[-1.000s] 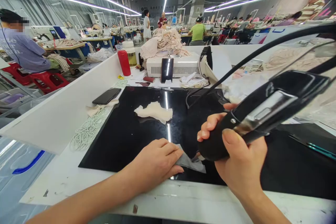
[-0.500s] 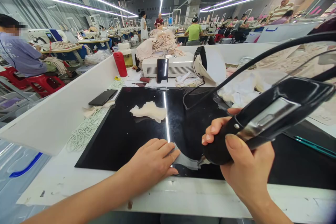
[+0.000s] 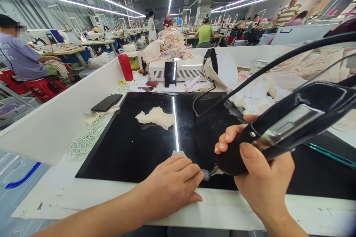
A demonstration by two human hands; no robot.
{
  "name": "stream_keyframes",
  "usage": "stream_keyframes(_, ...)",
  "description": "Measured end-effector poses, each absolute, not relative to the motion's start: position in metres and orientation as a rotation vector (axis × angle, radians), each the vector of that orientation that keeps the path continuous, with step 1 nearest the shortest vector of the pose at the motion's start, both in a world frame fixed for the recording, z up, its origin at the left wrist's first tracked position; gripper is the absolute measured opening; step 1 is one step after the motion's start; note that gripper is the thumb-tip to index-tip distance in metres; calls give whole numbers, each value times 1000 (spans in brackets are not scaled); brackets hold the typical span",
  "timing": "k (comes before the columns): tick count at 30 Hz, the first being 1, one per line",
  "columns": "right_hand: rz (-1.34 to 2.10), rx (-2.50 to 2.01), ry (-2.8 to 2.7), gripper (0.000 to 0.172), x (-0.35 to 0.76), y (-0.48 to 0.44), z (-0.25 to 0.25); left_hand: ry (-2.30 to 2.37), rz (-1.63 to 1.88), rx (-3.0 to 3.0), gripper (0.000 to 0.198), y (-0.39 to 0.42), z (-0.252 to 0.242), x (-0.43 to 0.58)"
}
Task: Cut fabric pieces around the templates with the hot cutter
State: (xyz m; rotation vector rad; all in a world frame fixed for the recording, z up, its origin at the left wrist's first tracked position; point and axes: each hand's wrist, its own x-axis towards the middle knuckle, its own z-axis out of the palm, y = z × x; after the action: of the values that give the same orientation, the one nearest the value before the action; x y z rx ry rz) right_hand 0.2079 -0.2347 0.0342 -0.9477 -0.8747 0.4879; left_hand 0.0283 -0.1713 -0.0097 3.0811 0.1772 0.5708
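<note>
My left hand [image 3: 176, 183] lies fingers-down on a translucent pale strip [image 3: 205, 174] near the front edge of a black glossy board [image 3: 125, 152]. Most of the strip is under the fingers; one end shows beside the fingertips and another bit above the knuckles. My right hand [image 3: 263, 176] is wrapped round a black corded hand tool [image 3: 289, 122] with a metal plate on its side. The tool's narrow metal tip [image 3: 215, 170] points left and sits at the strip's right end. Farther back on the board is a ragged cream piece of material [image 3: 155, 117].
A black phone [image 3: 107, 102] and tangled pale green cord [image 3: 86, 142] lie left of the board. Behind it stand a red bottle [image 3: 125, 67], an upright phone [image 3: 170, 73] and a white machine [image 3: 191, 71]. The tool's cable [image 3: 250, 77] arcs across the right. A person sits at far left.
My left hand has slid right along the strip, closer to the tool tip, covering more of it. The tool and right hand have barely moved.
</note>
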Motion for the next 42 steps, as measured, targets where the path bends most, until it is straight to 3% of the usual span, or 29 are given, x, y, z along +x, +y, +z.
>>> stream_keyframes(7, 498, -910, -885, 41, 209, -233, 33, 219, 522, 3105, 47, -173, -13, 34)
stream_keyframes(42, 425, -937, -838, 41, 211, -228, 40, 241, 445, 3214, 49, -178, -12, 36)
